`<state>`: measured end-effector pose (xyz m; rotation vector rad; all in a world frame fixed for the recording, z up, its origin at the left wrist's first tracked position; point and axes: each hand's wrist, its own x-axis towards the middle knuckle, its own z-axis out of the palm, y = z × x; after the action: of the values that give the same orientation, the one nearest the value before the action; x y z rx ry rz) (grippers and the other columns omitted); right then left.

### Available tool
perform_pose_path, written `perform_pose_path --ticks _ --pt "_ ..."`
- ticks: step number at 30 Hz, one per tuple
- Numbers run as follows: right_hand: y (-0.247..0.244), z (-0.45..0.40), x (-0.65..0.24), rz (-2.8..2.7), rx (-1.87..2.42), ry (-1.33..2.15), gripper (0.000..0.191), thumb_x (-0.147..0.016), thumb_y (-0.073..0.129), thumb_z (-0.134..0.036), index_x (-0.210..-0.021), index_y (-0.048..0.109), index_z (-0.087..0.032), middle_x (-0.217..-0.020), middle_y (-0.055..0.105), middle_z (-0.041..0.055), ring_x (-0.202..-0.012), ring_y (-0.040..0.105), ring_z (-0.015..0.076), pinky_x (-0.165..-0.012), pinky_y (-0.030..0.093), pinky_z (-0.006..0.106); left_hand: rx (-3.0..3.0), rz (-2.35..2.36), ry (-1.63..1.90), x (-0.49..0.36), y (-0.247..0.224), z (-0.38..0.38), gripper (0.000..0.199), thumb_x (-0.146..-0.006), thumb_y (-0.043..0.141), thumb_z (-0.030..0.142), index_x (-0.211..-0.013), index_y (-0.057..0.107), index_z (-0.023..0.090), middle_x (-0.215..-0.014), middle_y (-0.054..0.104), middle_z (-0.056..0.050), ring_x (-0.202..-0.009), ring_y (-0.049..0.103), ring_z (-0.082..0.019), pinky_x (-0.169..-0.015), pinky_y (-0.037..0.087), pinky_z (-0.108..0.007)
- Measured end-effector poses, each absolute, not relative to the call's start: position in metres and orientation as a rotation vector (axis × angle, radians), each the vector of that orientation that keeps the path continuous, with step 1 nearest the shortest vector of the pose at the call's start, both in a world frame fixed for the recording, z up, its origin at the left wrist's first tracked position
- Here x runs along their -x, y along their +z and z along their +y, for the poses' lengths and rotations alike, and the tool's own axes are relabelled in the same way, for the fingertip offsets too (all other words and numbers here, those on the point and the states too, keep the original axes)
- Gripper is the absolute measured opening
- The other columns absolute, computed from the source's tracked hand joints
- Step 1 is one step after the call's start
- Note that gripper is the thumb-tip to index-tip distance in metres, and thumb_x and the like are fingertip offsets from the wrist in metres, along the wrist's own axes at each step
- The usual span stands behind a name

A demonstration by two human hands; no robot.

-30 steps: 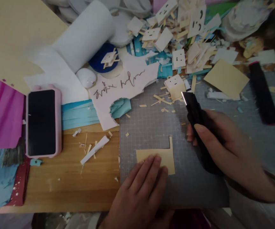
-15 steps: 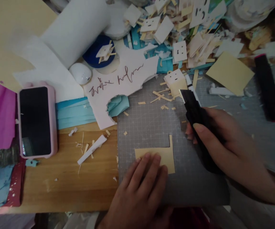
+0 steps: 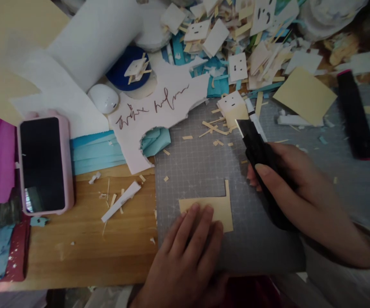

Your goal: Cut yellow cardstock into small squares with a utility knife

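Note:
My left hand (image 3: 188, 252) lies flat with spread fingers on a piece of yellow paper (image 3: 226, 214), which has a thin strip standing up from its right corner. The paper rests on a grey cutting mat (image 3: 198, 171). To the right, my right hand (image 3: 294, 184) is wrapped round a black utility knife (image 3: 262, 158), its blade out and pointing up and left, above the mat. Just beyond the blade sits a small paper figure with a drawn face (image 3: 231, 104), with yellow scraps beside it.
A pink-cased phone (image 3: 43, 164) lies at the left on the wooden table (image 3: 85, 252). Behind the mat is a heap of paper figures (image 3: 238, 67). A white cut sheet with writing (image 3: 159, 107), a yellow square (image 3: 305, 96) and a black bar (image 3: 356, 115) lie around the mat.
The whole view has shifted slightly, so things appear a little further left. Both hands keep the same holds, with the knife still raised and the yellow paper under my left hand.

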<state>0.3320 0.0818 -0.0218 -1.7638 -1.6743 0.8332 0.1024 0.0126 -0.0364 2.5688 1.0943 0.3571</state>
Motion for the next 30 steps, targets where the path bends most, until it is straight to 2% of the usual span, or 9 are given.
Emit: perform_pose_path --ticks 6,20,30 --pt "-0.0200 0.0832 -0.3317 -1.671 1.766 0.856 0.017 -0.093 0.049 -0.036 -0.097 0.058 -0.023 -0.079 0.061 -0.0008 -0.067 0.059 0.0115 -0.062 0.047 0.026 -2.576 1.101 0.358 -0.1021 -0.0357 0.0122 0.053 -0.085 0.056 0.047 -0.126 0.059 0.013 -0.144 0.050 -0.013 -0.141 0.033 -0.032 -0.115 0.023 -0.040" --pt "-0.0225 0.0816 -0.3324 -1.696 1.785 0.816 0.022 -0.092 0.050 -0.038 -0.108 0.057 -0.025 -0.084 0.063 -0.0003 -0.067 0.061 0.0138 -0.064 0.049 0.031 -2.571 1.080 0.401 -0.1021 -0.0384 0.0126 0.054 -0.082 0.059 0.044 -0.125 0.059 0.011 -0.145 0.049 -0.016 -0.141 0.032 -0.033 -0.117 0.021 -0.040" --pt "-0.0239 0.0794 -0.3340 -1.696 1.815 0.832 0.030 -0.092 0.049 -0.042 -0.116 0.054 -0.025 -0.100 0.064 0.0050 -0.087 0.062 0.0219 -0.079 0.050 0.041 -2.583 1.092 0.360 -0.1030 -0.0364 0.0122 0.053 -0.084 0.058 0.045 -0.125 0.059 0.012 -0.144 0.049 -0.015 -0.140 0.033 -0.033 -0.116 0.021 -0.041"
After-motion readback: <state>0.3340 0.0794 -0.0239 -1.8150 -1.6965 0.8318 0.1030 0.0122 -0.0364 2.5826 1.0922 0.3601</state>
